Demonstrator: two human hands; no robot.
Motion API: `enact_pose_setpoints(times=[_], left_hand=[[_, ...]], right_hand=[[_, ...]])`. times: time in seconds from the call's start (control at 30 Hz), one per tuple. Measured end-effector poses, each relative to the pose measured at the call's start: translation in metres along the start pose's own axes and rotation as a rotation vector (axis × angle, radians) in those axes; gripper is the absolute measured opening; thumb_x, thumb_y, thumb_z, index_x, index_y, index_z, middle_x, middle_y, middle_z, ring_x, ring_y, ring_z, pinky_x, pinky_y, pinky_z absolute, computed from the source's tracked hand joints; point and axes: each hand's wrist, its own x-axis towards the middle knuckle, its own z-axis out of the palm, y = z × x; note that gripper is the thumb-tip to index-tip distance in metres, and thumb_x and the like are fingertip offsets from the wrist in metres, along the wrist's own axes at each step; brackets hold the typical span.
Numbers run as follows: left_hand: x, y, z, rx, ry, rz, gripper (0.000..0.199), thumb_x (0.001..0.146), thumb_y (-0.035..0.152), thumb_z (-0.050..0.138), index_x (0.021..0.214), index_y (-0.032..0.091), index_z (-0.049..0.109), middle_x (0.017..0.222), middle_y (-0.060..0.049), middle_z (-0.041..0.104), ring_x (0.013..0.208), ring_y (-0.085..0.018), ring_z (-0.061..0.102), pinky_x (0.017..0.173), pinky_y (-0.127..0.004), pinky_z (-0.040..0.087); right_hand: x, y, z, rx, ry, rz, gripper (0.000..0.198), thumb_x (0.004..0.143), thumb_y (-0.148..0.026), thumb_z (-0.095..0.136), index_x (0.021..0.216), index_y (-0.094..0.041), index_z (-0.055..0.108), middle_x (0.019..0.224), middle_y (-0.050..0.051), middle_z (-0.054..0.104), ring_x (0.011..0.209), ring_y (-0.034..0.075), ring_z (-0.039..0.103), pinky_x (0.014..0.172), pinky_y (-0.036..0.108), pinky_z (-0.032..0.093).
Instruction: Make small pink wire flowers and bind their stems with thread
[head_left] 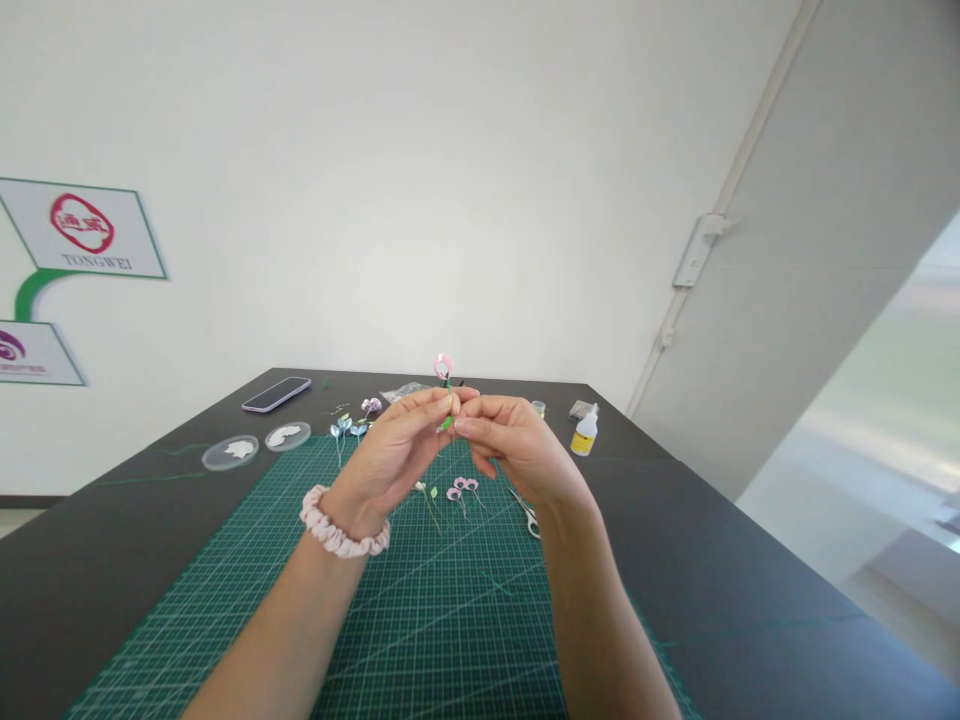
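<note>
A small pink flower [444, 366] stands upright above my fingertips on a thin green stem. Closed in a pinch, my left hand [397, 440] grips that stem just below the bloom, and a pale scrunchie [341, 535] circles its wrist. My right hand [521, 440], also closed, pinches at the lower part of the stem. A bright green piece [448, 423], perhaps a leaf, shows between the two sets of fingertips. Both hands are raised above the green cutting mat [442, 620]. What lies inside the right fingertips is partly hidden.
On the mat lie pink-purple flowers [457, 493], a leafy stem [430, 505] and scissors [529, 515]. Blue flowers [341, 428], shallow dishes [231, 453] with white pieces and a phone [277, 394] are left. A glue bottle [585, 432] stands right.
</note>
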Motion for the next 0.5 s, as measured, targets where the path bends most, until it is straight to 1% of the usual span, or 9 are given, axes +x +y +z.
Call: enact_pose_setpoints(times=[0.07, 0.17, 0.3, 0.37, 0.43, 0.5], left_hand=[[-0.0002, 0.0002, 0.0011, -0.003, 0.003, -0.002, 0.022, 0.077, 0.031, 0.073, 0.061, 0.018, 0.068, 0.085, -0.004, 0.061, 0.083, -0.017, 0.053, 0.08, -0.031, 0.044], [-0.0003, -0.0004, 0.0017, -0.006, 0.016, 0.006, 0.021, 0.076, 0.031, 0.075, 0.061, 0.018, 0.068, 0.084, -0.004, 0.061, 0.084, -0.016, 0.053, 0.078, -0.03, 0.044], [0.0, -0.0018, 0.0006, 0.007, 0.037, 0.016, 0.021, 0.076, 0.032, 0.074, 0.061, 0.018, 0.068, 0.077, -0.003, 0.06, 0.081, -0.016, 0.053, 0.075, -0.03, 0.043], [0.0004, -0.0018, 0.0007, 0.006, 0.037, 0.019, 0.021, 0.077, 0.032, 0.074, 0.061, 0.018, 0.068, 0.077, -0.003, 0.061, 0.08, -0.016, 0.053, 0.074, -0.03, 0.044], [0.001, -0.0013, 0.0019, 0.002, 0.042, 0.018, 0.019, 0.076, 0.032, 0.074, 0.064, 0.018, 0.07, 0.08, -0.004, 0.063, 0.08, -0.016, 0.054, 0.074, -0.03, 0.044], [0.0015, -0.0006, 0.0039, 0.001, 0.058, 0.026, 0.015, 0.074, 0.031, 0.076, 0.069, 0.017, 0.072, 0.082, -0.004, 0.065, 0.081, -0.016, 0.055, 0.075, -0.03, 0.045]], right_hand=[[0.0003, -0.0008, 0.0018, 0.022, 0.012, 0.012, 0.028, 0.068, -0.042, 0.078, 0.062, -0.018, 0.065, 0.049, -0.01, 0.04, 0.038, 0.003, 0.023, 0.036, 0.022, 0.023], [0.0009, -0.001, 0.005, 0.041, 0.032, 0.013, 0.03, 0.065, -0.043, 0.08, 0.059, -0.019, 0.063, 0.046, -0.01, 0.036, 0.038, 0.004, 0.024, 0.035, 0.022, 0.022], [0.002, 0.0006, 0.0086, 0.036, 0.051, 0.024, 0.032, 0.065, -0.044, 0.079, 0.056, -0.02, 0.059, 0.042, -0.011, 0.033, 0.038, 0.005, 0.024, 0.036, 0.022, 0.023], [0.0028, 0.0014, 0.0095, 0.037, 0.059, 0.018, 0.031, 0.066, -0.042, 0.078, 0.056, -0.02, 0.058, 0.041, -0.011, 0.032, 0.038, 0.005, 0.023, 0.036, 0.022, 0.024], [0.0038, 0.0019, 0.0099, 0.043, 0.064, -0.005, 0.028, 0.068, -0.039, 0.076, 0.056, -0.02, 0.058, 0.043, -0.011, 0.035, 0.038, 0.004, 0.023, 0.036, 0.022, 0.023], [0.0046, 0.002, 0.0098, 0.04, 0.083, -0.036, 0.026, 0.07, -0.036, 0.073, 0.057, -0.019, 0.058, 0.047, -0.009, 0.041, 0.038, 0.004, 0.024, 0.036, 0.022, 0.023]])
